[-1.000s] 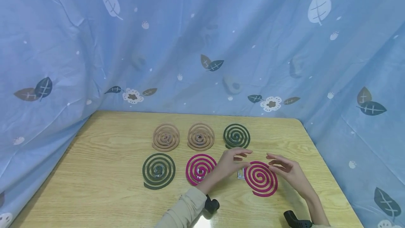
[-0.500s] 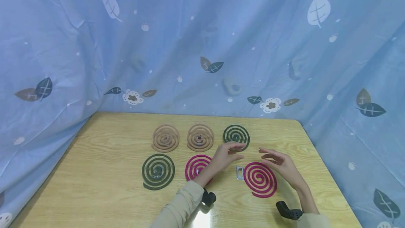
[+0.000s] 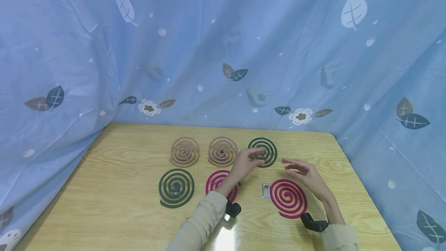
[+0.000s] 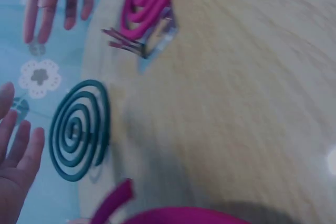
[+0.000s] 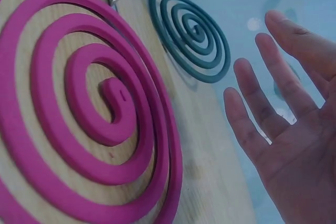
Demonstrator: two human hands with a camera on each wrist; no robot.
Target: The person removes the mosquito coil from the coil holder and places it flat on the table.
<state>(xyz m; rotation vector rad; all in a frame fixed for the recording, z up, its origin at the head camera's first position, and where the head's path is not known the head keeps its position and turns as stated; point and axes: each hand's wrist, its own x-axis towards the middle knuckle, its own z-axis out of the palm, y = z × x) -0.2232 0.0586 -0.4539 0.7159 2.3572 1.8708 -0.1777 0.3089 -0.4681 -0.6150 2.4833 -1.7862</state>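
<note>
My left hand (image 3: 245, 161) hovers with bent, parted fingers between a magenta mosquito coil (image 3: 208, 187) and the back dark green mosquito coil (image 5: 195, 31), overlapping the green one in the head view. Nothing is in its grasp. Facing it from the right, my right hand (image 3: 308, 175) is also bare, its fingers spread in the right wrist view. Just in front of that hand lies the other magenta coil (image 3: 287, 194). A small metal coil stand (image 3: 263, 195) pokes out from this coil's left edge. My left forearm partly hides the left magenta coil.
Two brown coils (image 3: 184, 152) lie in the back row, left of the green one. Another dark green coil (image 3: 176, 188) is at the front left, a metal stand showing beneath it. A blue patterned curtain (image 3: 209, 50) hangs behind the wooden table (image 3: 115, 189).
Both hands have drawn back from the right magenta coil toward the table's far side, the left one also shifting left. More of the metal stand beside that coil now shows.
</note>
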